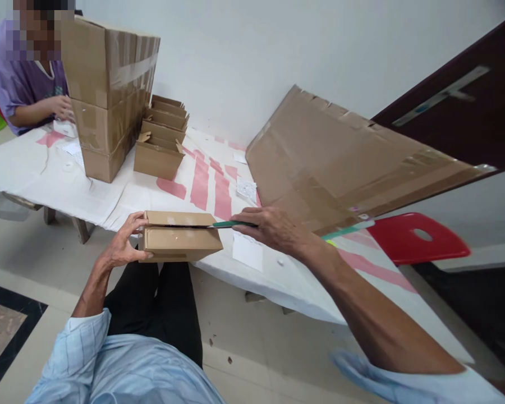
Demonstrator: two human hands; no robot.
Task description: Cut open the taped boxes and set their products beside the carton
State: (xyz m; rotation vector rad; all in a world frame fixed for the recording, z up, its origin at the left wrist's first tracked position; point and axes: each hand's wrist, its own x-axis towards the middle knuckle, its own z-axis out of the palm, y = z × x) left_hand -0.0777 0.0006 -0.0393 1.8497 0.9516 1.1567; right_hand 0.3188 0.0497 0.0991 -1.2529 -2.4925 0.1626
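Observation:
A small closed cardboard box [180, 238] rests at the near edge of the table, its top seam running lengthwise. My left hand [124, 242] grips its left end, thumb on the near side and fingers over the top. In my right hand [271, 224] is a slim green box cutter [227, 224], and its tip meets the right end of the seam. How far the tip goes into the gap is too small to tell.
On the white-covered table [105, 199] stand tall stacked cartons [96, 123] and several open boxes [157, 158]. A large cardboard sheet [332, 163] leans against the wall. A red stool [421, 238] is at right. Behind the stack sits a person in purple [8, 67].

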